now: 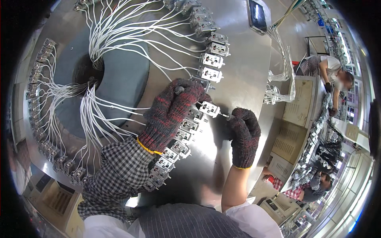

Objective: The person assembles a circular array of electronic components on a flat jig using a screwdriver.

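On my feed, the left hand [168, 107] (dark knit glove, red flecks) is grasping a small white metal unit [209, 109] by its wired end. Right hand [245, 137], same sort of glove, pinches a thin metal piece [225, 115] between thumb and fingers, in line with the unit's outer end. Can't tell from here whether that's a separate tool or part of the unit.

The unit sits near the right rim of the metal table [242, 51], in a gap of the curved row of like units [211, 60], which runs on above and below the hands. More of them line the left rim [39, 99]. White wires [95, 49] run from the units to a dark opening [88, 67] in the grey central plate [126, 83].

Farther out I see a dark-screened device [258, 16] at the top right of the table. A white wire bundle [290, 79] hangs off the right edge. Beyond it: beige cabinets [297, 105], a co-worker [327, 65] (gloved too) at a bench heaped with dark and silvery parts [311, 137], another person [311, 193] lower down.
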The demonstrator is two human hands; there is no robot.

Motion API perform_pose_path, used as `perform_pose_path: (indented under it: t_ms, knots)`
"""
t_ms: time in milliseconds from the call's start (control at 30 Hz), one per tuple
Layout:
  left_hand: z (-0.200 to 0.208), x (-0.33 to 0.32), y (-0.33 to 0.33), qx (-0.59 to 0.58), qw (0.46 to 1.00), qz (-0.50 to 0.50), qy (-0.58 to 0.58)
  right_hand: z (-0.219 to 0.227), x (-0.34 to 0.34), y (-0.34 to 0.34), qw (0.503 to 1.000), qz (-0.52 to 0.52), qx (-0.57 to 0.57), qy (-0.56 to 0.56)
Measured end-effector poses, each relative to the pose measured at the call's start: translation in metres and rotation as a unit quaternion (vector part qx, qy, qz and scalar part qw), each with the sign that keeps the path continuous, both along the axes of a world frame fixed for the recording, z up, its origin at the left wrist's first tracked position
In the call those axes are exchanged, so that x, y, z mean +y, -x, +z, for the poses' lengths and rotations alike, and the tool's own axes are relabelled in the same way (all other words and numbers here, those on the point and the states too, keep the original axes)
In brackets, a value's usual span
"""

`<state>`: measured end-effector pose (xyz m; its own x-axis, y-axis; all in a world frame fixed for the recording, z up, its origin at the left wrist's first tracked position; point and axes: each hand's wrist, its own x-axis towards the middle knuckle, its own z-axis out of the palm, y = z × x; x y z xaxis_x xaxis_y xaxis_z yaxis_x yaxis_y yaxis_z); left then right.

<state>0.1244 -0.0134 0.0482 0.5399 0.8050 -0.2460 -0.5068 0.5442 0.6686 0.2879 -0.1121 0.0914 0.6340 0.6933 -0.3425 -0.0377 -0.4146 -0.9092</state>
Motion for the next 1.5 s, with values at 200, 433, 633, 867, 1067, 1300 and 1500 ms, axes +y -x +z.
perform_pose_path:
  t_ms: [200,433,633,867,1067,1300,1500]
  knots:
    - [-0.006,-0.002,-0.004,0.035,0.997,0.016,-0.067,-0.010,-0.004,-0.002,0.995,0.022,-0.055,-0.079]
    - [-0.010,-0.004,-0.003,0.048,0.998,-0.010,-0.045,0.000,0.001,0.001,0.999,-0.009,-0.024,-0.024]
    - [0.001,-0.002,-0.002,0.037,0.999,0.017,-0.028,-0.007,-0.003,-0.006,0.998,-0.004,0.009,-0.055]
    - [0.005,0.001,0.003,0.043,0.999,0.022,-0.009,-0.012,-0.009,-0.008,0.996,0.022,-0.024,-0.080]
    - [0.011,0.000,0.000,0.041,0.999,0.029,0.015,-0.015,-0.012,-0.010,0.995,0.029,-0.035,-0.090]
    - [0.005,0.001,0.000,0.004,0.999,0.028,0.026,-0.018,-0.010,-0.007,0.983,0.066,-0.092,-0.142]
    - [0.008,0.003,0.001,0.054,0.998,0.016,0.011,-0.016,-0.012,-0.006,0.988,0.044,-0.032,-0.142]
